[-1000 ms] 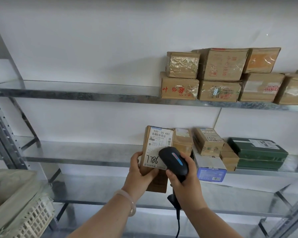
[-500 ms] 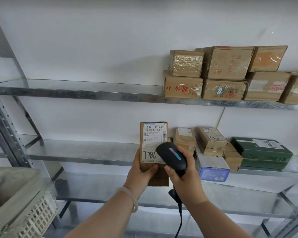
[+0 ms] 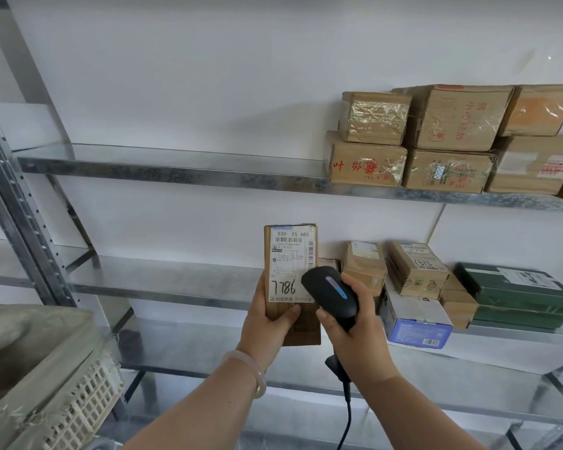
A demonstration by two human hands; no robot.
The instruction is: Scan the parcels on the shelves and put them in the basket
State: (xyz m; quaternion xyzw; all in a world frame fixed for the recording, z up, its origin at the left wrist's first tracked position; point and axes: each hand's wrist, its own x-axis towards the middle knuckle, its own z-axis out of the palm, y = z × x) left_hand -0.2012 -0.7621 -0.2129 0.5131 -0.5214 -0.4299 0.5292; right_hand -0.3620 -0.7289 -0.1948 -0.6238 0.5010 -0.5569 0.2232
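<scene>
My left hand [image 3: 268, 326] grips a narrow brown parcel [image 3: 290, 254] upright, its white label marked 7786 facing me. My right hand [image 3: 355, 323] holds a black barcode scanner [image 3: 330, 295] by its handle, with the head lying over the parcel's lower right corner. The scanner's cable hangs down between my forearms. At the lower left stands a white lattice basket [image 3: 88, 404] lined with a grey-green bag. More parcels [image 3: 416, 271] sit on the middle shelf to the right, and several brown boxes [image 3: 436, 141] are stacked on the upper shelf.
Metal shelving runs across the white wall, with an upright post [image 3: 17, 203] at the left. A blue and white box [image 3: 416, 326] and two dark green boxes [image 3: 517, 293] lie on the middle shelf at right. A lower shelf [image 3: 208, 349] runs behind my forearms.
The parcel has been turned from tilted to upright and raised a little. The scanner stays over its lower right corner. The view has shifted slightly left.
</scene>
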